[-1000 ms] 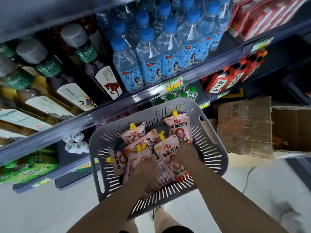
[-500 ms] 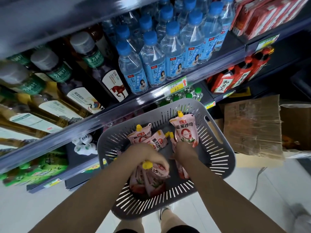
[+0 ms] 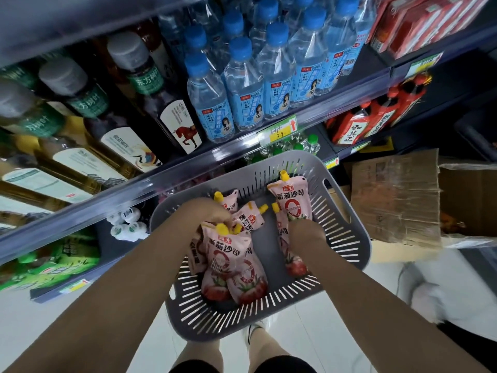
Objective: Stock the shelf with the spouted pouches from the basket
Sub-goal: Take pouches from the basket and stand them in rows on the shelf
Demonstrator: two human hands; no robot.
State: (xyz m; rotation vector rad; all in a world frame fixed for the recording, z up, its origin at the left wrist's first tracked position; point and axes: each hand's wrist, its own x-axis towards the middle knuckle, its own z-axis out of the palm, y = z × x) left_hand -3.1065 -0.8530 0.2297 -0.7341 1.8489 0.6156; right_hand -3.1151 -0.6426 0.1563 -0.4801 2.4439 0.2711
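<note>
A grey slotted basket (image 3: 347, 224) sits low in front of the shelf. Several pink spouted pouches with yellow caps are in it. My left hand (image 3: 208, 212) grips a bunch of pouches (image 3: 228, 257) by their tops, and they hang down over the basket floor. My right hand (image 3: 305, 235) grips another pouch (image 3: 295, 265) near its middle. One pouch (image 3: 291, 197) leans upright against the far wall, and two more (image 3: 248, 218) lie behind my left hand.
The shelf edge (image 3: 150, 181) runs diagonally just above the basket, with water bottles (image 3: 242, 103) and dark tea bottles (image 3: 150, 98) on it. Red cartons (image 3: 357, 127) stand on a lower shelf at right. A cardboard box (image 3: 398, 200) sits right of the basket.
My left hand gathered pouches that were lying flat and lifted them by their tops. My right hand has stayed on its pouch. The view moved closer to the basket.
</note>
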